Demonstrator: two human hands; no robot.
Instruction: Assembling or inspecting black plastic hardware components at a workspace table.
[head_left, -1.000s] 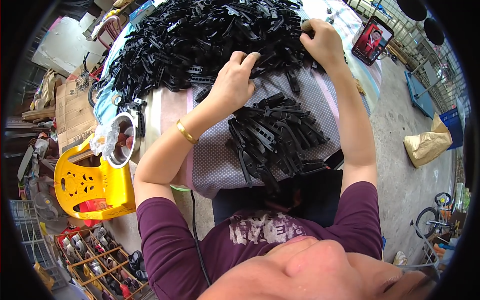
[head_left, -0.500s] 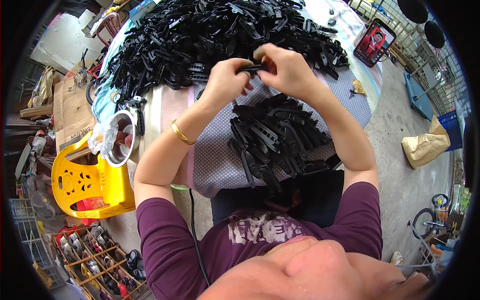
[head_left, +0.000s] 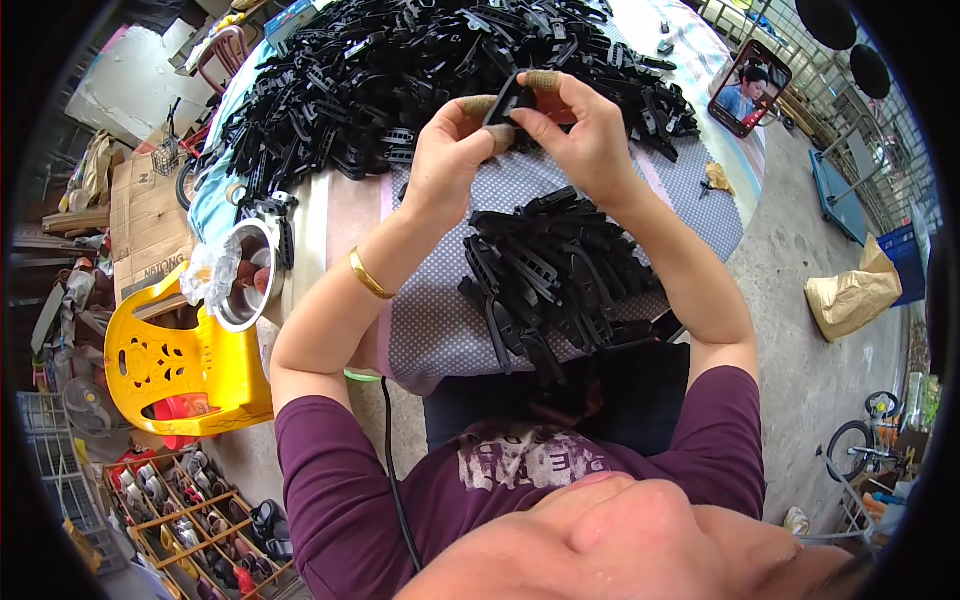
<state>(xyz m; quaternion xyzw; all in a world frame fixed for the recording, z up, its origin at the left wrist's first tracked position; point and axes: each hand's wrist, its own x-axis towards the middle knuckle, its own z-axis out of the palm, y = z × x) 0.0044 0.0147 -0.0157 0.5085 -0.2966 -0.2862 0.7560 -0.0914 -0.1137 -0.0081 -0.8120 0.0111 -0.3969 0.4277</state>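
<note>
Both my hands are raised over the table and pinch one small black plastic part point(head_left: 511, 98) between them. My left hand point(head_left: 455, 150) grips its left side, and my right hand point(head_left: 580, 125) grips its right side, with fabric caps on some fingertips. Behind the hands lies a large heap of black plastic parts point(head_left: 400, 70) across the far half of the table. A smaller stack of black plastic parts point(head_left: 555, 275) sits near the table's front edge, just below my right forearm. A gold bangle point(head_left: 368, 275) circles my left wrist.
The table has a dotted grey cloth point(head_left: 440, 320). A phone point(head_left: 750, 88) stands at the back right. A metal bowl point(head_left: 245, 275) rests on a yellow plastic chair point(head_left: 175, 365) at the left. A shoe rack point(head_left: 200, 510) is on the floor, a bicycle point(head_left: 865, 445) at right.
My right hand came back from the far heap to meet my left hand. Both hands then lifted together, holding one black part between them.
</note>
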